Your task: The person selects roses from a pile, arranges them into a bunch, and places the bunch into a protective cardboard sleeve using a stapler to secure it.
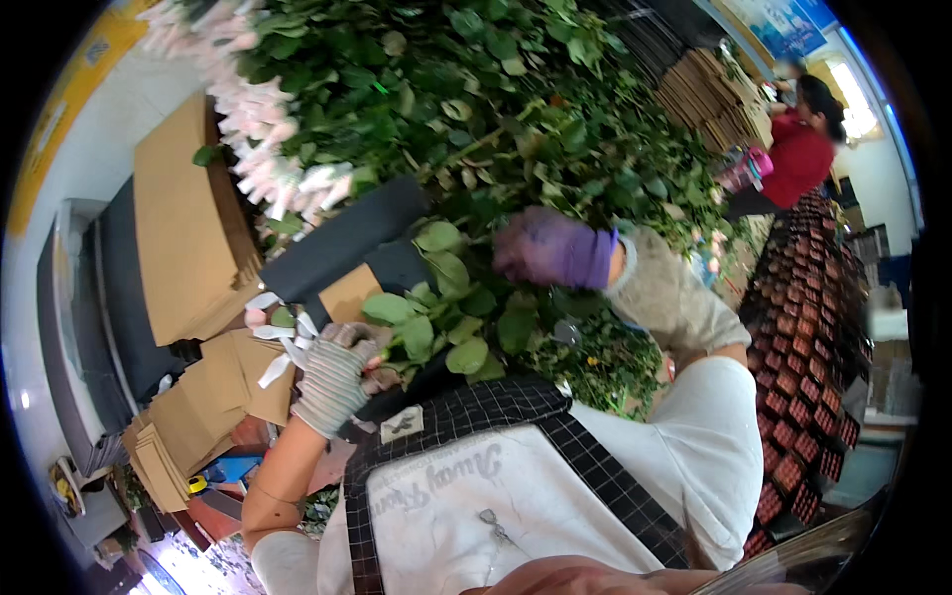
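My left hand, in a striped knit glove, is closed around a small bunch of leafy stems, probably roses. White sleeves and a pale pink bud stick out on the left of that hand. My right hand, in a purple glove with a grey sleeve cover above it, is blurred over the foliage; its fingers cannot be made out. Between the hands and the pile lies a black sheet with a piece of brown cardboard.
A large heap of leafy stems fills the bench, its sleeved flower heads at the left. Cardboard sheets stand at left. A yellow tape measure lies lower left. A person in red stands far right, near stacked reddish trays.
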Action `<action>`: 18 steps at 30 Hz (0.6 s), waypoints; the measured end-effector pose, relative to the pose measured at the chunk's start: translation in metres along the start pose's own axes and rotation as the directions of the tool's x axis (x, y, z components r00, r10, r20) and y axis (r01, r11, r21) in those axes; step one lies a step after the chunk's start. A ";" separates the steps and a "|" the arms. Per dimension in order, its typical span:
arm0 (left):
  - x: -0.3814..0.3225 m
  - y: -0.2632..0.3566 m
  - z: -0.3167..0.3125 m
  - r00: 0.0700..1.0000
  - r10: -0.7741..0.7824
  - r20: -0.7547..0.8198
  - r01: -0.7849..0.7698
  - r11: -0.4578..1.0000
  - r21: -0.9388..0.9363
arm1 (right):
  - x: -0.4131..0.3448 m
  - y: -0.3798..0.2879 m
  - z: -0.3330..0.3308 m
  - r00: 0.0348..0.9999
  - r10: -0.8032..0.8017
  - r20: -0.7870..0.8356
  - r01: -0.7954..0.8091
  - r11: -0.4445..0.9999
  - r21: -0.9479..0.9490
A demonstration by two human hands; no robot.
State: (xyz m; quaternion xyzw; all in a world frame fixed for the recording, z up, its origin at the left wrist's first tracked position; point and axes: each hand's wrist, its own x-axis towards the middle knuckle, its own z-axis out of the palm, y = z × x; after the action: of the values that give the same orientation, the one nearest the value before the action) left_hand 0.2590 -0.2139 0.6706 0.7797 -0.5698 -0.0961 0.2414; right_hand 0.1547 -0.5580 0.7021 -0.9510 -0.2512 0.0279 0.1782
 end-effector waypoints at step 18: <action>0.010 -0.009 -0.001 0.996 0.081 0.035 -0.080 0.996 -0.032 | 0.172 0.056 -0.100 0.846 -0.040 -0.531 -0.178 0.919 -0.352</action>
State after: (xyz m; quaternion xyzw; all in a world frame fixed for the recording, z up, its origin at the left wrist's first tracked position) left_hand 0.2700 -0.2208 0.6689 0.7504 -0.6035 -0.1087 0.2465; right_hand 0.3453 -0.5517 0.7827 -0.9462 -0.1578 -0.2784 0.0472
